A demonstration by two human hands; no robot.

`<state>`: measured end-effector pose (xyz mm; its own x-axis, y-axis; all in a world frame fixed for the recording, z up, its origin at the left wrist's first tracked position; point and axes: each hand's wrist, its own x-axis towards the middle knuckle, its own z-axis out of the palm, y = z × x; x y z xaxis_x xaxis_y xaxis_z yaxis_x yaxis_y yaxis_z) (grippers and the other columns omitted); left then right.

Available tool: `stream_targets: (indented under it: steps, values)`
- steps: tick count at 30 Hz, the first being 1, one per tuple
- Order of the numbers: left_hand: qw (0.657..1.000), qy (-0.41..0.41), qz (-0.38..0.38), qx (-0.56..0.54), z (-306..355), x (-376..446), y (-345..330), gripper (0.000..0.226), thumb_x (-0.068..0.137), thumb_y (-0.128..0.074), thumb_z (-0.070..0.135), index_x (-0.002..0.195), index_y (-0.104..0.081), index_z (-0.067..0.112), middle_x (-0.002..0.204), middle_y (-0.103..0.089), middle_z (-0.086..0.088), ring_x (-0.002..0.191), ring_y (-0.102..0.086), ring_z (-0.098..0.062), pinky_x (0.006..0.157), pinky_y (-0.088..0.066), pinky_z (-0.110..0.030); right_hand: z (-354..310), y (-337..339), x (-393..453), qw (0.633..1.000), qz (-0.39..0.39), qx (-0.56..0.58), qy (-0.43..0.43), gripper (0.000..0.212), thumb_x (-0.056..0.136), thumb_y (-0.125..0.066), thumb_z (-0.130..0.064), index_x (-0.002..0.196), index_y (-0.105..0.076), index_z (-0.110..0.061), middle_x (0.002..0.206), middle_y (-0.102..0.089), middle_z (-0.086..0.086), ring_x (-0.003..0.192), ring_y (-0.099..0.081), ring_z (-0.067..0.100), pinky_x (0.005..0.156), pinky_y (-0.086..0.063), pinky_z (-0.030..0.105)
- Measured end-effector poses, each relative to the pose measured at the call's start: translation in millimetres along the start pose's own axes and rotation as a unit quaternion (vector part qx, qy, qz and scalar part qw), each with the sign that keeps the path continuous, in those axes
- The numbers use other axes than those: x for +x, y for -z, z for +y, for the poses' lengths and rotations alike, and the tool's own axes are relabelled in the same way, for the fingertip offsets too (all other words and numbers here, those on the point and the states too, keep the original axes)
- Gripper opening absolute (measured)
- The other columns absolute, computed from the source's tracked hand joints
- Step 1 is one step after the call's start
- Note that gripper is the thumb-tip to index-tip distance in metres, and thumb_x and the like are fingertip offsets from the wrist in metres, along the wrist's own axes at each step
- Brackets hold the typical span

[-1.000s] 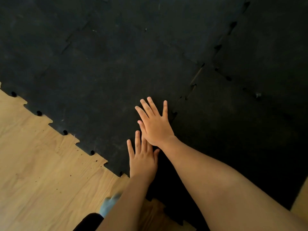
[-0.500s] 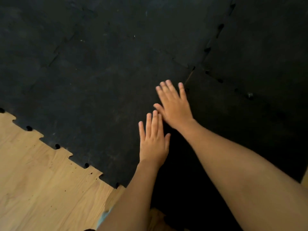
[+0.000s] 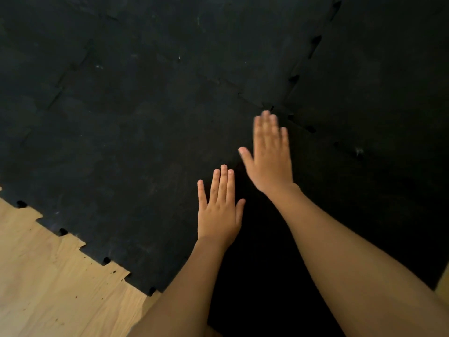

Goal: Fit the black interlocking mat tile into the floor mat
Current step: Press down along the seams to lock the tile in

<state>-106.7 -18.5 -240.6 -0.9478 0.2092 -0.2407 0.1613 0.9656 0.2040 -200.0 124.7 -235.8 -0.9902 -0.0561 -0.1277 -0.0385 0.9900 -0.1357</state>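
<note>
floor [image 3: 48,288]: light wood, bare at lower left, flecked with dark crumbs
mat [image 3: 121,69]: black interlocked tiles, fills most of the view; toothed edge runs diagonally from left edge down to bottom centre
tile [image 3: 133,178]: black, lying flat in the mat, its notched outer edge against the wood; seams to neighbours faint on its far side, open notches visible along the seam toward upper right
left hand [image 3: 220,212]: flat, palm down on the tile near its right side, fingers together and straight, thumb out; grips nothing; forearm comes in from bottom centre
right hand [image 3: 271,156]: just ahead and right of the left one, open, fingers extended, blurred; fingertips by the corner where the seams meet; cannot tell if it touches the mat; grips nothing; forearm enters from lower right
hands: close, not touching
</note>
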Motion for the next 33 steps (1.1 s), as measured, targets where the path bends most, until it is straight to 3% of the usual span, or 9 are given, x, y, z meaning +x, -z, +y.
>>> stream_targets:
  steps: [5,11,18,21,24,26,28,30,33]
  values:
    - [0.999,-0.025,-0.011,0.039,1,11,0,0.063,0.098,-0.014,0.045,0.151,0.001,0.016,0.160,0.000,-0.005,0.147,0.007,-0.021,0.116,0.008,-0.050,12,-8,5,0.998,-0.053,-0.037,-0.025,0.084,0.092,-0.016,-0.061,0.154,0.001,-0.006,0.164,0.002,0.015,0.151,0.006,0.027,0.121,0.001,0.048]
    - [0.998,-0.023,-0.043,0.036,7,18,13,0.065,0.096,-0.007,0.046,0.149,0.014,0.016,0.159,0.016,-0.004,0.142,0.027,-0.017,0.112,0.022,-0.045,26,10,11,0.996,-0.085,0.004,0.015,0.081,0.096,-0.024,-0.058,0.154,0.004,-0.008,0.165,0.007,0.012,0.150,0.012,0.022,0.118,0.009,0.041]
    - [0.995,-0.081,-0.062,0.002,47,68,17,0.066,0.097,-0.004,0.050,0.148,0.017,0.016,0.156,0.024,0.000,0.139,0.030,-0.013,0.113,0.019,-0.043,40,19,3,0.996,-0.090,-0.003,0.007,0.068,0.101,-0.029,-0.036,0.154,0.005,-0.010,0.165,0.009,0.009,0.149,0.012,0.021,0.117,0.010,0.041]
    - [0.994,-0.076,-0.071,0.039,49,68,15,0.068,0.096,-0.006,0.050,0.147,0.020,0.015,0.155,0.026,-0.002,0.141,0.029,-0.017,0.113,0.019,-0.046,51,38,21,0.991,-0.125,0.022,0.037,0.060,0.102,-0.033,-0.029,0.155,-0.013,-0.011,0.165,-0.008,0.008,0.151,-0.006,0.022,0.120,-0.004,0.038]
    - [0.993,-0.066,-0.090,0.048,61,70,24,0.072,0.097,-0.013,0.049,0.148,0.018,0.010,0.158,0.022,-0.010,0.143,0.024,-0.023,0.112,0.020,-0.046,75,86,72,0.956,-0.233,0.168,-0.066,0.044,0.101,-0.040,-0.027,0.141,-0.051,-0.013,0.149,-0.047,0.012,0.135,-0.044,0.029,0.109,-0.031,0.039]
    - [0.994,-0.067,-0.081,0.041,72,79,36,0.071,0.098,-0.015,0.048,0.149,0.013,0.007,0.160,0.016,-0.011,0.144,0.020,-0.024,0.112,0.019,-0.044,85,111,100,0.945,-0.247,0.197,-0.088,0.039,0.099,-0.043,-0.025,0.129,-0.061,-0.009,0.136,-0.060,0.013,0.124,-0.053,0.029,0.102,-0.039,0.037]
    - [0.993,-0.099,-0.060,0.022,82,99,47,0.069,0.098,-0.017,0.046,0.149,0.013,0.010,0.159,0.017,-0.009,0.144,0.020,-0.021,0.114,0.015,-0.043,92,116,100,0.961,-0.204,0.179,-0.056,0.042,0.101,-0.036,-0.025,0.135,-0.057,-0.012,0.143,-0.054,0.010,0.131,-0.047,0.028,0.103,-0.034,0.036]
    - [0.986,-0.151,-0.067,-0.001,90,123,55,0.068,0.100,-0.022,0.042,0.150,0.012,0.012,0.159,0.017,-0.006,0.144,0.020,-0.019,0.115,0.012,-0.039,102,100,67,0.970,-0.188,0.145,-0.051,0.050,0.103,-0.032,-0.030,0.150,-0.035,-0.014,0.159,-0.032,0.007,0.145,-0.028,0.024,0.114,-0.022,0.038]
    - [0.975,-0.187,-0.121,0.021,98,143,50,0.067,0.101,-0.023,0.041,0.150,0.012,0.012,0.159,0.019,-0.007,0.144,0.020,-0.019,0.115,0.012,-0.036,118,62,-8,0.987,-0.151,0.028,-0.053,0.065,0.102,-0.034,-0.037,0.155,-0.005,-0.015,0.166,-0.003,0.006,0.151,-0.002,0.019,0.120,-0.006,0.040]
